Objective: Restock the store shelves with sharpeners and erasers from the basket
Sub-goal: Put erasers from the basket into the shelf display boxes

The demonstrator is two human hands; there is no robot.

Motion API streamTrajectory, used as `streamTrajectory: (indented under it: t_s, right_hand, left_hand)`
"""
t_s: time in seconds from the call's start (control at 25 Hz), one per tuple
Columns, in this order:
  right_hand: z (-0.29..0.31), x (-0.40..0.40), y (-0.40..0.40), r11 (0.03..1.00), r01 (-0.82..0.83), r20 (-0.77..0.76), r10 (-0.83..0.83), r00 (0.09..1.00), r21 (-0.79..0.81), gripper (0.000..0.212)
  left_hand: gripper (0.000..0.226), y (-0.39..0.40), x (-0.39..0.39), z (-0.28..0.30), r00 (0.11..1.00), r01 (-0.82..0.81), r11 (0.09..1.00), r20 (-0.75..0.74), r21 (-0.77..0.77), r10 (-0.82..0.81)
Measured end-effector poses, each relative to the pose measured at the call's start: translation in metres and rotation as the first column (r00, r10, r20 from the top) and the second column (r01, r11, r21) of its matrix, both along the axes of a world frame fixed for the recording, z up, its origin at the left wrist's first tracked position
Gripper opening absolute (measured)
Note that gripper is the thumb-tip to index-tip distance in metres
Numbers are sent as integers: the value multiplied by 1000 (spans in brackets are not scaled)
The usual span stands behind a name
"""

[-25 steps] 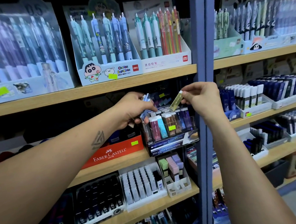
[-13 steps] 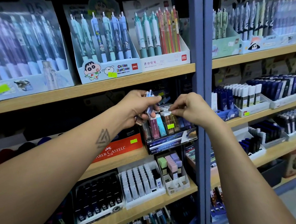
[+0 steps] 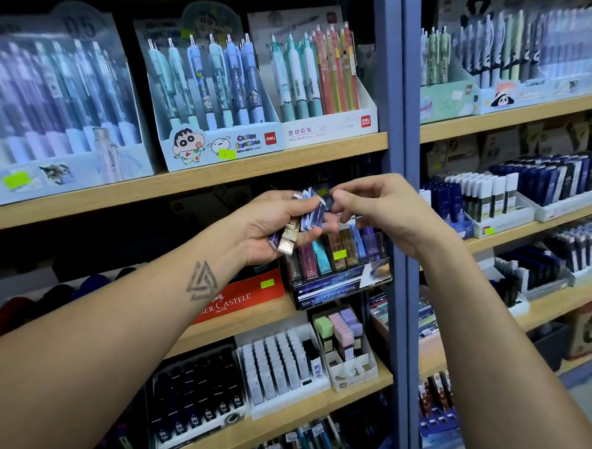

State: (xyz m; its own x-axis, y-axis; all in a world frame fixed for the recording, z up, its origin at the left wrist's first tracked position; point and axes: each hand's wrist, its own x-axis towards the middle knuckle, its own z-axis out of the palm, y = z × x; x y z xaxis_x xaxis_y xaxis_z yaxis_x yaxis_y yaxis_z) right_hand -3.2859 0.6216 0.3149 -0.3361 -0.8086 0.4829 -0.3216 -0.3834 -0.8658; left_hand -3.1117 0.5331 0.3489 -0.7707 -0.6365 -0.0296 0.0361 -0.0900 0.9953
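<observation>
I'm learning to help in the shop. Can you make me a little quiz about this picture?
1. True or false: the left hand holds several slim erasers.
2. Which box stands just below both hands? A) the eraser display B) a box of green scissors C) a jar of glue
3. Fill in: the right hand reaches toward the erasers in the ____ hand.

Key: 1 true; 2 A; 3 left. The right hand's fingers are curled beside the bundle, but whether they pinch an eraser cannot be told.
</observation>
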Motion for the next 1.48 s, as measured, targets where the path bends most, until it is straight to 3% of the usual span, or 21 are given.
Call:
streamTrajectory:
  t_s: [0.08,0.28,0.44,0.64,0.72,0.8,0.88,1.24,1.36,1.44,1.48]
  right_hand:
    - [0,6,0,997,-77,43,77,996,2,23]
    - [-2,7,-4,997,-73,91,69,993,40,33]
    - [0,5,-5,999,-33,162,34,986,-9,29]
    - [3,-10,3,994,87,253,-67,965,-69,15]
    - [1,-21,5,975,205,185,-186,965,-88,11]
    - [-1,-32,4,925,374,-9,-376,927,-71,11]
    - [-4,-36,4,885,465,-171,-464,869,-38,11]
    - [-11,-23,-12,843,538,-482,-484,730,-32,10]
    - [-16,-21,-19,842,536,-615,-388,686,66,14]
    - [-13,-16,-22,836,549,-671,-395,627,20,22]
    - [-8,-11,-20,853,522,-617,-419,666,-16,25]
  left_hand:
    - [20,5,0,-1,999,35,998,27,-52,-33]
    - [18,9,-5,-5,999,29,997,26,-71,-27]
    - [19,10,-7,-5,1000,28,999,7,-28,-28]
    - [16,0,-8,-2,994,-102,993,-42,60,105]
    - [12,-1,-8,-1,986,-139,982,-72,127,149]
    - [11,-1,-7,-1,984,-148,976,-76,159,162]
    - [10,1,-7,0,986,-130,972,-80,196,148]
    - [10,3,-4,-1,992,-55,952,-94,300,87]
    - [19,3,0,-2,996,32,970,-86,240,-12]
    - [27,3,1,-4,996,67,979,-67,193,-54]
    - [29,2,0,-5,996,68,983,-68,169,-58]
